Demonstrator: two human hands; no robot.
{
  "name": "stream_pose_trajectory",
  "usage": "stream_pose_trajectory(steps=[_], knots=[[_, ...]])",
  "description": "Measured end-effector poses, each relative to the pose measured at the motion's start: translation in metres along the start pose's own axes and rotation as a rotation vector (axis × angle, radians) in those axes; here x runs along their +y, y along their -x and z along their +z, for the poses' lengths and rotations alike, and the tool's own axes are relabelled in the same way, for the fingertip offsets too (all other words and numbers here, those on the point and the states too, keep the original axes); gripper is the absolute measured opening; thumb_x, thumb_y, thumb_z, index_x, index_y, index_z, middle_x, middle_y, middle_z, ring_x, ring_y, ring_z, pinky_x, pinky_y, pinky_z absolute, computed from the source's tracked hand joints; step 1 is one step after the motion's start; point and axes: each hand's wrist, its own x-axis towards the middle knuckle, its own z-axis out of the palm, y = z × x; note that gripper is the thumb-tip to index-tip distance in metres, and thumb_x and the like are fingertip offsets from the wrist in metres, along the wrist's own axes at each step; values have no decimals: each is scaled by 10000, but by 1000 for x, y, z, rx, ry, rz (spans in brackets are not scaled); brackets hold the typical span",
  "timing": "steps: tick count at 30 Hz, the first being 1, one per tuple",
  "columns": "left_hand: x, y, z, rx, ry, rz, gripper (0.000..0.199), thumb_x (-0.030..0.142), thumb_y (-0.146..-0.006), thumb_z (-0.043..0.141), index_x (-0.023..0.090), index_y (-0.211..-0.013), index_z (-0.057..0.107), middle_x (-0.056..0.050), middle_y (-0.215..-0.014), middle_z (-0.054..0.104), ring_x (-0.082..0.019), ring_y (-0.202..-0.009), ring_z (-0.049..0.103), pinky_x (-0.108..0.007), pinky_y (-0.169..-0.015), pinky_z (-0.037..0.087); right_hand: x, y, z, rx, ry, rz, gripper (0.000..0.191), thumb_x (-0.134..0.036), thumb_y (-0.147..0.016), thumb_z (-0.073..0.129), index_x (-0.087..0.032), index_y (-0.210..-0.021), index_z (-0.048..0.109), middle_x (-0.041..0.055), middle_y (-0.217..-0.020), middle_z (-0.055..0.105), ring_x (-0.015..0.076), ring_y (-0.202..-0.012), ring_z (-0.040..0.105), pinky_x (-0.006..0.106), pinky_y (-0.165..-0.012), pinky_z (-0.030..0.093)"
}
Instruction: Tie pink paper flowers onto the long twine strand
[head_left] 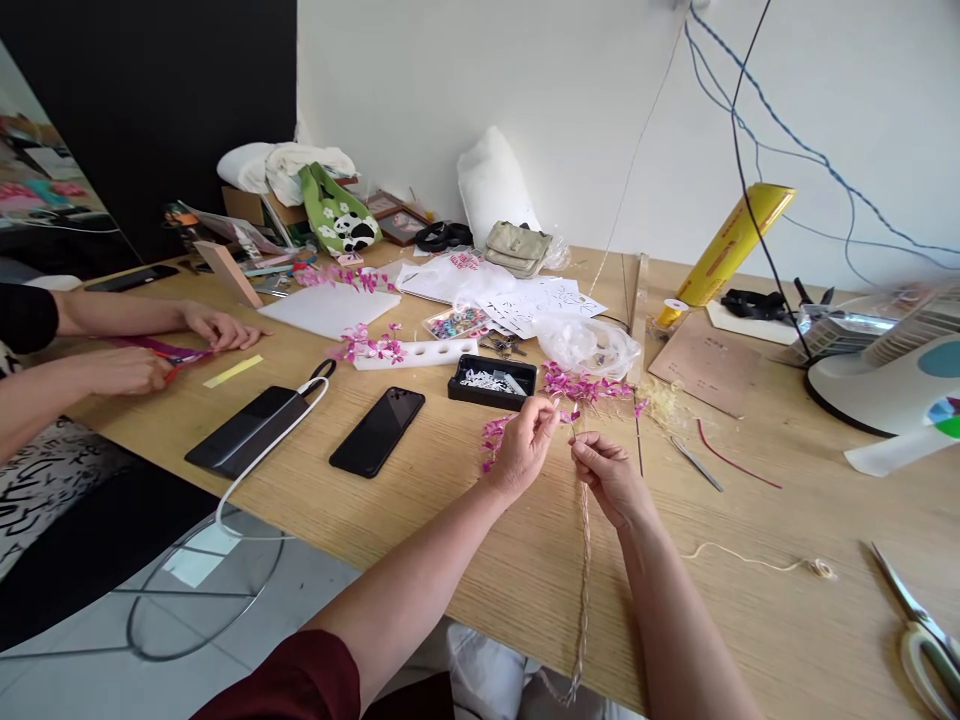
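My left hand (529, 440) is closed in a pinch at a small sprig of pink artificial flowers (571, 417). Close beside it, the fingertips of my right hand (611, 478) are pressed together on the sprig's thin stem. A braided beige cord (585, 560) runs from below my hands over the table's front edge. Behind my fingers lies a larger cluster of pink flowers (589, 385), and another pink spray (493, 442) shows left of my left hand. A black box (491, 395) with small white pieces stands just beyond.
A phone (377, 432) and a dark case with a white cable (247, 430) lie to the left. On the right are scissors (919, 620), tweezers (697, 464) and a white fan (885, 370). At far left, a co-worker's hands (135, 368) hold red-handled scissors at purple material.
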Motion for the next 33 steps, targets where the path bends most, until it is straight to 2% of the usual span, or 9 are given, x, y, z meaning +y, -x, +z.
stream_pose_trajectory(steps=[3, 7, 11, 14, 19, 28, 33], knots=[[1, 2, 4, -17, 25, -34, 219, 368, -836, 464, 170, -783, 544, -13, -721, 532, -123, -675, 471, -227, -646, 348, -1, 0, 1, -7, -95, -1, 208, -311, -596, 754, -177, -668, 611, -38, -584, 478, 50, -470, 325, 208, -424, 202], [-1, 4, 10, -59, 111, -108, 231, 363, -806, 505, 158, -793, 610, -13, -705, 543, -119, -659, 452, -228, -628, 340, -2, 0, -2, -23, -176, 17, 204, -289, -589, 762, -174, -653, 606, -30, -598, 496, 49, -474, 325, 203, -426, 225], [-2, 6, 16, -71, 364, -297, 261, 370, -760, 558, 151, -869, 650, -2, -696, 551, -90, -590, 402, -226, -575, 317, -1, 0, -4, -58, -216, 35, 179, -264, -607, 758, -170, -658, 614, -29, -600, 496, 46, -482, 331, 192, -432, 247], [-1, 6, 18, -65, 543, -375, 247, 359, -712, 617, 140, -821, 652, 4, -698, 544, -69, -571, 375, -220, -554, 291, 2, -1, -5, -84, -225, 51, 173, -273, -630, 747, -171, -669, 612, -26, -610, 502, 45, -492, 346, 185, -443, 271], [0, 5, 16, -92, 666, -412, 238, 361, -680, 652, 129, -722, 623, 28, -608, 474, -56, -543, 350, -218, -540, 265, 4, -1, -5, -111, -212, 69, 193, -299, -646, 735, -170, -646, 593, -24, -607, 494, 47, -486, 342, 187, -435, 275], [-6, 5, 15, -115, 713, -464, 249, 360, -664, 658, 130, -743, 605, 39, -560, 445, -53, -508, 347, -213, -520, 261, 5, -1, -1, -116, -222, 43, 195, -297, -630, 743, -177, -659, 592, -26, -602, 485, 52, -481, 330, 197, -434, 277], [-7, 5, 16, -101, 710, -462, 259, 364, -652, 670, 124, -724, 604, 33, -599, 472, -41, -504, 335, -208, -504, 238, 7, -2, 0, -99, -203, 42, 192, -300, -627, 742, -177, -716, 623, -26, -607, 499, 56, -486, 336, 201, -434, 270]])
